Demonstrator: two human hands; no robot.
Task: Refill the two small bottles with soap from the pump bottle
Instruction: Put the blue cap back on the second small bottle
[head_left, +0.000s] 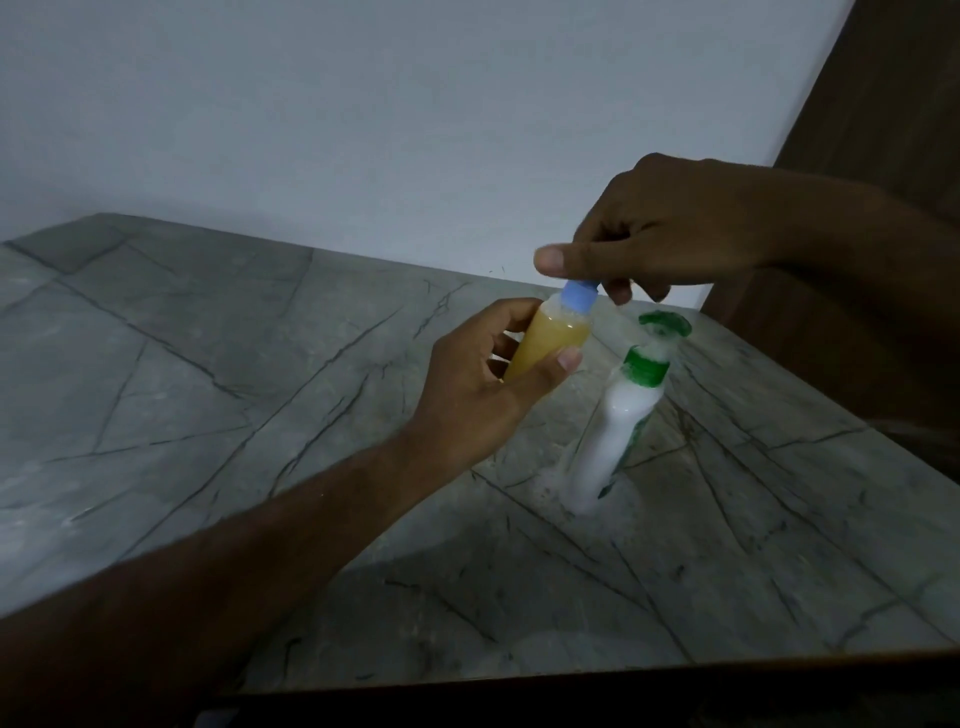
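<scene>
My left hand (480, 387) grips a small clear bottle (545, 345) nearly full of yellow soap, held tilted above the table. Its light blue cap (735, 296) sits on the neck, pinched between the thumb and fingers of my right hand (670, 234). Just right of the small bottle stands the white pump bottle (613, 436) with its green collar and green pump head (665, 323). White foam clings around the pump and lies at the bottle's base. Only one small bottle is in view.
The grey marble-patterned table (260, 374) runs to a plain white wall at the back. A dark wooden panel (883, 104) rises at the right. The table's dark front edge (571, 686) crosses the bottom of the view.
</scene>
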